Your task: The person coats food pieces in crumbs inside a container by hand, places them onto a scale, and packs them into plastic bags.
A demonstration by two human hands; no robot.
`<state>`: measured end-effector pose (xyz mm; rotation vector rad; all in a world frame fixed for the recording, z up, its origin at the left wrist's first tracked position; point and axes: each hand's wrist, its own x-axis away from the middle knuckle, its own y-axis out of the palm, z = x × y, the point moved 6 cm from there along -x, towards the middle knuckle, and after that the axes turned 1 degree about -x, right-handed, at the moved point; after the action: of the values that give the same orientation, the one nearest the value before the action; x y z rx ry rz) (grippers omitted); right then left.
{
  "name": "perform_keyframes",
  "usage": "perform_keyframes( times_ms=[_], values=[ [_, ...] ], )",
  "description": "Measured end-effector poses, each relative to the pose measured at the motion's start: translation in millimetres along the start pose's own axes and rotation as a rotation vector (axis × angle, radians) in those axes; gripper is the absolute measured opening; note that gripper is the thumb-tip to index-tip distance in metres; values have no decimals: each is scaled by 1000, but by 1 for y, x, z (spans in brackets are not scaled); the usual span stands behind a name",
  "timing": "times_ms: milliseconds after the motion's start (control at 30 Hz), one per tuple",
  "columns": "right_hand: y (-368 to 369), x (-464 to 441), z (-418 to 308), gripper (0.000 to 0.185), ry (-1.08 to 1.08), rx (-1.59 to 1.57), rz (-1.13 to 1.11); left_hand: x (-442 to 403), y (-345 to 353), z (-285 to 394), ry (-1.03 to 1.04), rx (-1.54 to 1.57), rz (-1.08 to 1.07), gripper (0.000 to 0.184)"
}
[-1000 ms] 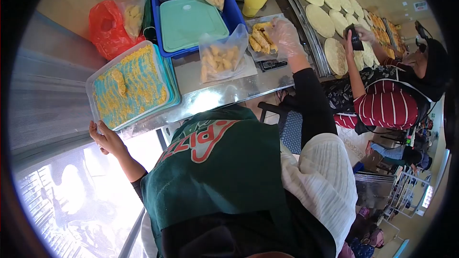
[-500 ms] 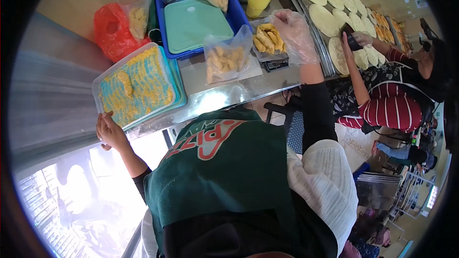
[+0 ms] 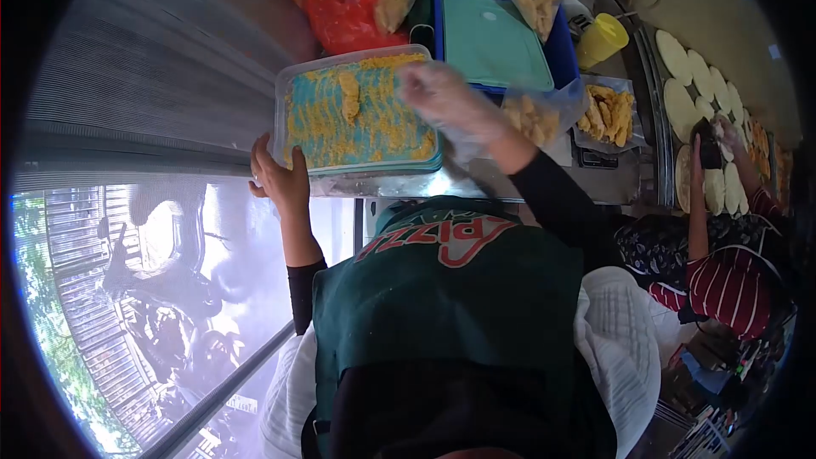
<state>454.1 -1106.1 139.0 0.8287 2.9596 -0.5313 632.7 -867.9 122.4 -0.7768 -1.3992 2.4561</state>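
A teal tray [image 3: 374,132] streaked with yellow crumbs holds one breaded piece [image 3: 349,96]. My left hand [image 3: 282,177] is at its lower left corner, fingers apart and holding nothing. Over the tray's right side is my right hand [image 3: 450,102] in a clear plastic glove, blurred by motion, so its fingers cannot be made out. To its right lies a plastic bag of yellow pieces [image 3: 531,123], partly behind the forearm. Farther right, an open bag of breaded pieces [image 3: 606,115] rests on a small black scale [image 3: 597,158].
A blue bin [image 3: 561,55] with a green lid [image 3: 495,41] stands behind, beside a red bag [image 3: 344,4] and a yellow cup [image 3: 603,39]. Round flatbreads [image 3: 678,109] lie at the right, where a co-worker's hands hold a dark object [image 3: 705,138].
My right hand has moved left from the bag on the scale to above the tray. The view has turned, shifting everything to the right. My left hand stays by the tray's corner.
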Motion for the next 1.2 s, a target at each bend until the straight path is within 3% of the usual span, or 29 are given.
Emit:
perform_keyframes(
  times_ms=[33,133,233,333,433,533,833,933,1200],
  values=[
    [19,-14,1,18,-69,291,-32,0,-2,-6,-33,19,-14,55],
    [64,-34,-2,26,-406,486,145,1,-6,-22,-60,16,-22,52],
    [90,-48,-1,29,-109,581,54,3,-6,-38,-54,-3,-27,52],
    [97,-48,-3,30,35,602,163,1,-3,-44,-36,11,-48,52],
    [107,-58,23,32,-96,610,192,1,0,-49,-18,49,-57,51],
    [93,-56,49,31,8,291,204,-2,5,-56,-1,149,-93,50],
    [90,-62,42,20,174,64,-5,-15,21,-58,112,375,-102,45],
    [92,-67,58,24,415,-200,-113,-18,26,-59,105,436,-98,42],
    [90,-69,62,23,522,-214,-63,-17,33,-59,100,464,-115,41]
  ],
)
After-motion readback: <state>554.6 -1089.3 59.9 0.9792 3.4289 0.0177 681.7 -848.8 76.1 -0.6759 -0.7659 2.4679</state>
